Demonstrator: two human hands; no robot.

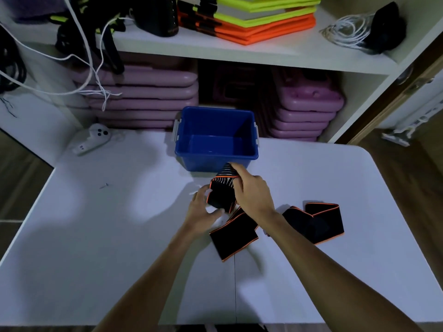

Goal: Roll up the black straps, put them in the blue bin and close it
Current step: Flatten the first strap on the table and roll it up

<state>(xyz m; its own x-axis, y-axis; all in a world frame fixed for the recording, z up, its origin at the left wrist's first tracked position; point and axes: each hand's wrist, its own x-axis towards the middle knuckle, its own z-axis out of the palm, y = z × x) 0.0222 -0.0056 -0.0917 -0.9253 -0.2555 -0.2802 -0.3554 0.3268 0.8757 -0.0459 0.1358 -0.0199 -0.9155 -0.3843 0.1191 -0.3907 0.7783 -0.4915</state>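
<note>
A black strap with orange edging [233, 236] trails across the white table [119, 236] in loose folds, its far end lying at the right [323, 221]. Its near end is wound into a roll [221, 192], held just above the table in front of the blue bin [215, 140]. My left hand [203, 212] cups the roll from the left and below. My right hand [251, 190] grips it from the top and right. The bin stands open and looks empty, with grey latches on its sides. No lid is in view.
A white controller [94, 137] lies at the table's back left, and a small screw [104, 186] sits left of centre. Behind the table, shelves hold purple cases [143, 92], folded neon and orange items [263, 20], white cords [91, 75] and a coiled cable [347, 32].
</note>
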